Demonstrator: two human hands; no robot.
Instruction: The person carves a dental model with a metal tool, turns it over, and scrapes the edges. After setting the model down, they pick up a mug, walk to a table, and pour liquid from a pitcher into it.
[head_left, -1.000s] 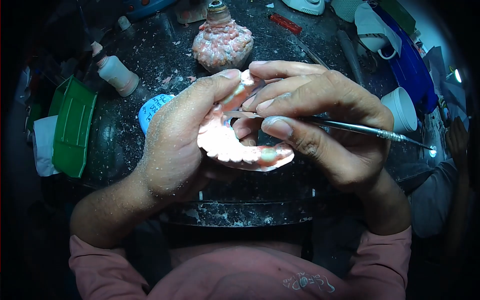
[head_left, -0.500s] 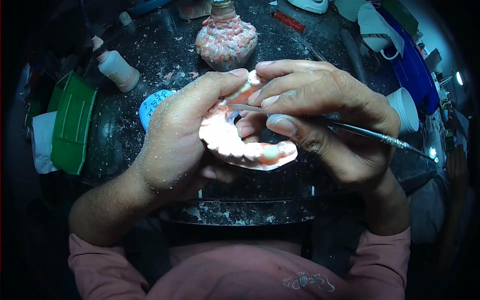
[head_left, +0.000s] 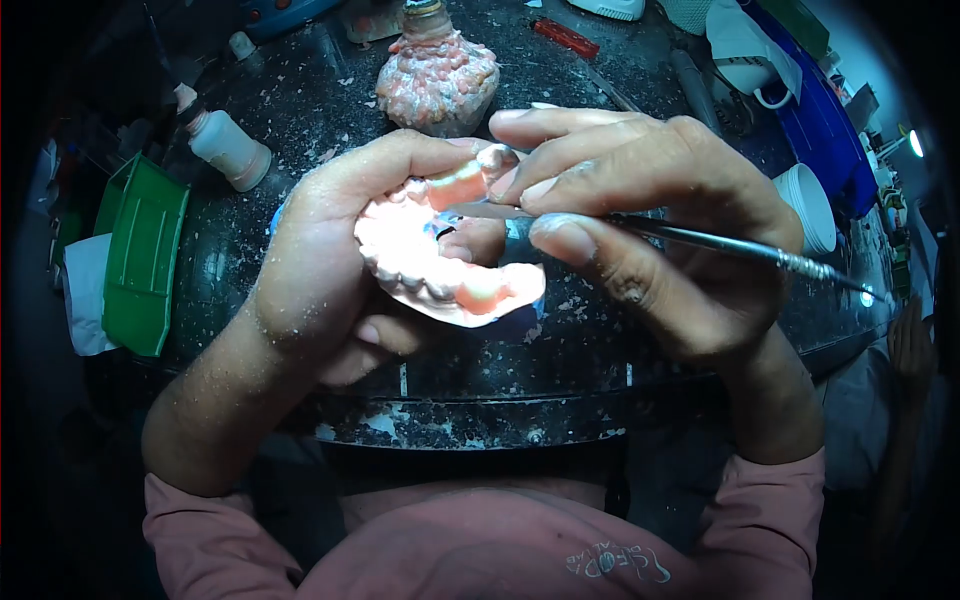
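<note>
A pale, horseshoe-shaped dental model (head_left: 400, 250) with pinkish and whitish patches near both ends is held up in bright light. My left hand (head_left: 325, 230) wraps round its left side, with the thumb along the top and fingers beneath and inside the arch. My right hand (head_left: 670, 220) pinches a thin metal tool (head_left: 700, 239) between thumb and fingers. The tool's flat end points left into the arch, close to the model's inner side; whether it touches cannot be made out. White dust specks the left hand and wrist.
Behind the hands stands a lumpy, wax-covered bottle (head_left: 437, 80). A squeeze bottle (head_left: 230, 150) and green tray (head_left: 146, 260) are at left. At right are a white cup (head_left: 805, 210), a mug (head_left: 750, 78) and a blue tray (head_left: 825, 125). A red-handled tool (head_left: 566, 38) lies behind.
My left hand and the model have moved left and turned, so the tool's end and the inner side show more. My right fingers are slightly more spread, still on the tool.
</note>
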